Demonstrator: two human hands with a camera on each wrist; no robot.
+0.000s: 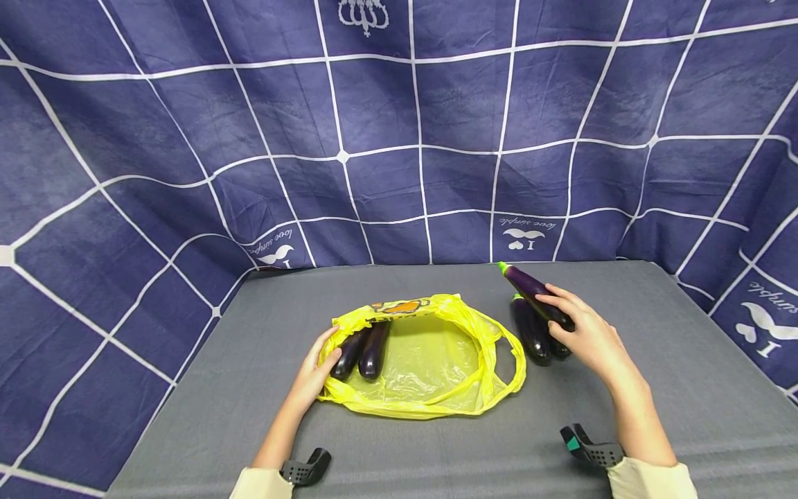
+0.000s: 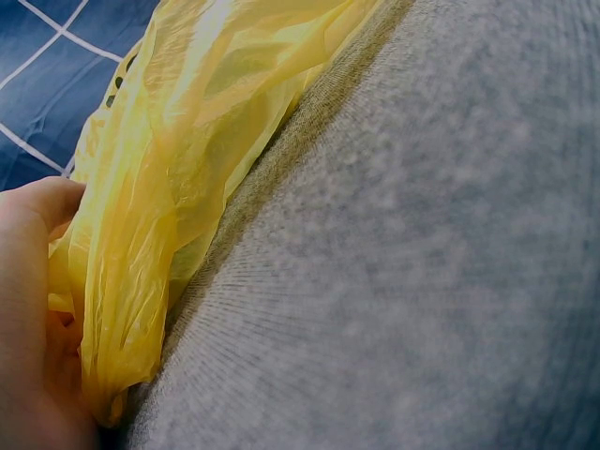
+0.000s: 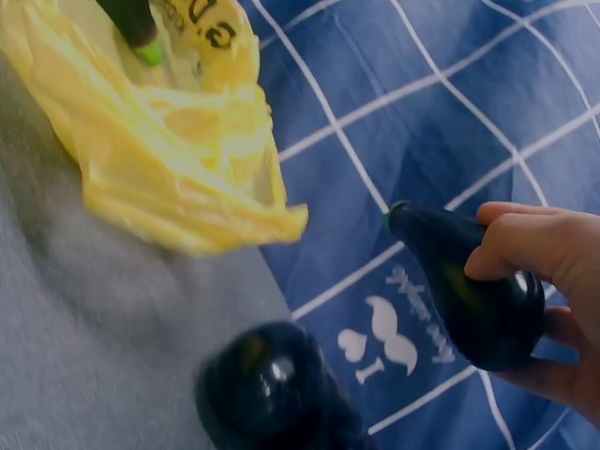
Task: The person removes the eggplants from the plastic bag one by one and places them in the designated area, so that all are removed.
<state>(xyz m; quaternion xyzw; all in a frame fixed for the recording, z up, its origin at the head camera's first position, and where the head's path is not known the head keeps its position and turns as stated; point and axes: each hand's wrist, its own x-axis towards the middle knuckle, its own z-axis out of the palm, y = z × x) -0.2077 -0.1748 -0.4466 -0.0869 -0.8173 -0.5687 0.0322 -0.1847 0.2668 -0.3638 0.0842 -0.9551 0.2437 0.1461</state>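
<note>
A yellow plastic bag (image 1: 424,409) lies on the grey table with its mouth spread wide. Two dark purple eggplants (image 1: 374,350) rest side by side inside it, at the left. My left hand (image 1: 314,371) grips the bag's left edge; in the left wrist view the thin plastic (image 2: 141,262) bunches against the fingers. To the right of the bag, my right hand (image 1: 589,336) holds another eggplant (image 1: 530,287) by its thick end, its green stem tip pointing away and left. Beneath that one, two more eggplants (image 1: 533,339) lie on the table, one partly hidden.
The grey table (image 1: 262,443) runs back to a blue cloth (image 1: 461,180) with white lines, which hangs behind it and at both sides. A loop handle (image 1: 514,371) of the bag sticks out toward the eggplants on the right.
</note>
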